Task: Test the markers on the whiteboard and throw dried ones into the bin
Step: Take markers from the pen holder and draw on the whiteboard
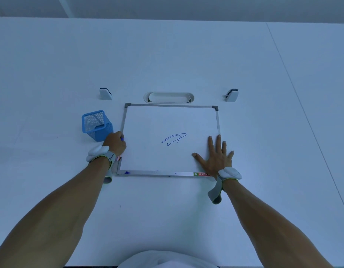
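A small framed whiteboard [171, 120] lies flat on the table, with a blue scribble [174, 139] near its middle. My left hand [115, 143] is closed at the board's left edge around a marker whose blue tip [122, 139] just shows above the fingers; most of the marker is hidden. My right hand [217, 153] lies flat with fingers spread on the board's lower right corner. A blue mesh bin [95, 123] stands just left of the board, close to my left hand.
A white oval tray [168, 97] sits beyond the board's far edge. Two small white wedge-shaped devices stand at the back left [105, 93] and back right [232, 95]. A blue smudge [127, 172] marks the board's bottom frame. The white table [263, 64] stretches wide around.
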{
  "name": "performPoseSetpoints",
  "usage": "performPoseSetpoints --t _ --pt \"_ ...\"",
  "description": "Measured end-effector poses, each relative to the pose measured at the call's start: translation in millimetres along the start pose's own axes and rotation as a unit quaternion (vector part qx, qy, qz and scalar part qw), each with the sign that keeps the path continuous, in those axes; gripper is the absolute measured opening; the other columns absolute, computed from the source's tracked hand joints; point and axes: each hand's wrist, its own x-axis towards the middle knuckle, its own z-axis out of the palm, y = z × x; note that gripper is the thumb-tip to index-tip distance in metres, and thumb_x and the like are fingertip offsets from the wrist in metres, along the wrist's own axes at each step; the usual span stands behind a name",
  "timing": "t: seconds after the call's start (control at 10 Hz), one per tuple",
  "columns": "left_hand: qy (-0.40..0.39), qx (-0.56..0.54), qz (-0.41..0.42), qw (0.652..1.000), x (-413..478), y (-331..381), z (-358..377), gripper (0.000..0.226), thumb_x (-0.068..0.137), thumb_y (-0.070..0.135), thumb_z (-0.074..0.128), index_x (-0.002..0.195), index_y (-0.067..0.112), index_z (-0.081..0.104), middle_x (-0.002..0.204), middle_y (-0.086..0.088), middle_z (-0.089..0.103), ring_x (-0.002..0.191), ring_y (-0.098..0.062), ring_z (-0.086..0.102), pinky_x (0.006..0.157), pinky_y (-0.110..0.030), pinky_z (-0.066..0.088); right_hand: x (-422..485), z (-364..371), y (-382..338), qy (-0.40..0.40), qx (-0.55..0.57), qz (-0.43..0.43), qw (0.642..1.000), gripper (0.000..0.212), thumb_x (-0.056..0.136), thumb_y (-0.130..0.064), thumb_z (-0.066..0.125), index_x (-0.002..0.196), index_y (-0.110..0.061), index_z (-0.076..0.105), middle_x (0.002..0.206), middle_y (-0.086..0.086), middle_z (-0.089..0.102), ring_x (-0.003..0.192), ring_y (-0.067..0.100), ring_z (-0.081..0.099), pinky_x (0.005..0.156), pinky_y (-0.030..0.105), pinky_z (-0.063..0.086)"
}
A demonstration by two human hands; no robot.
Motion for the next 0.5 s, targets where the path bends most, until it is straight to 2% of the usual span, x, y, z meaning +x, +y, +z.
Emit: performPoseSetpoints --t 0.1,0.2,0.3,0.4,0.5 --pt "0.007 0.033 -0.004 0.999 -4 0 3 0.036 0.090 0.009 0.047 0.124 -0.002 0.050 0.118 -0.024 0.052 0.104 -0.037 0.054 0.087 -0.037 0.043 -1 -2 -1 -0.005 0.001 -0.002 1.000 0.098 0.074 -0.086 0.019 0.150 -0.029 -0.004 0.161 0.004 -0.012 0.147 0.034 0.001 0.112 0.064 0.012" --pt "0.013 0.068 0.008 0.998 -10 4 4 0.034 0.090 0.014 0.046 0.121 0.000 0.053 0.124 -0.024 0.047 0.108 -0.039 0.053 0.091 -0.041 0.045 1 -5 -3 -0.022 0.004 0.005 1.000 0.099 0.074 -0.086 0.022 0.150 -0.029 -0.006 0.160 0.004 -0.015 0.147 0.034 -0.002 0.112 0.064 0.009" --pt "0.125 0.092 0.050 0.987 -22 16 9 0.026 0.087 0.017 0.051 0.104 0.001 0.063 0.114 -0.021 0.055 0.104 -0.039 0.054 0.079 -0.044 0.047 3 -9 -9 -0.039 0.008 0.009 0.999 0.100 0.077 -0.082 0.031 0.151 -0.024 -0.003 0.160 0.009 -0.014 0.146 0.038 -0.001 0.114 0.061 0.007" --pt "0.106 -0.018 0.068 0.992 -32 30 15 0.022 0.087 0.021 0.054 0.096 0.004 0.065 0.103 -0.018 0.060 0.096 -0.035 0.057 0.079 -0.040 0.048 9 -16 -18 -0.019 0.006 0.006 1.000 0.089 0.084 -0.066 0.045 0.149 -0.014 0.015 0.160 0.016 0.001 0.147 0.035 0.000 0.117 0.054 0.002" --pt "-0.073 -0.186 0.035 0.979 -40 40 17 0.023 0.091 0.028 0.054 0.095 0.008 0.065 0.091 -0.008 0.065 0.083 -0.022 0.059 0.073 -0.031 0.048 5 -21 -29 0.046 0.096 -0.037 0.994 0.051 0.088 -0.045 0.054 0.130 -0.017 0.053 0.152 0.011 0.032 0.142 0.030 0.022 0.115 0.046 0.014"
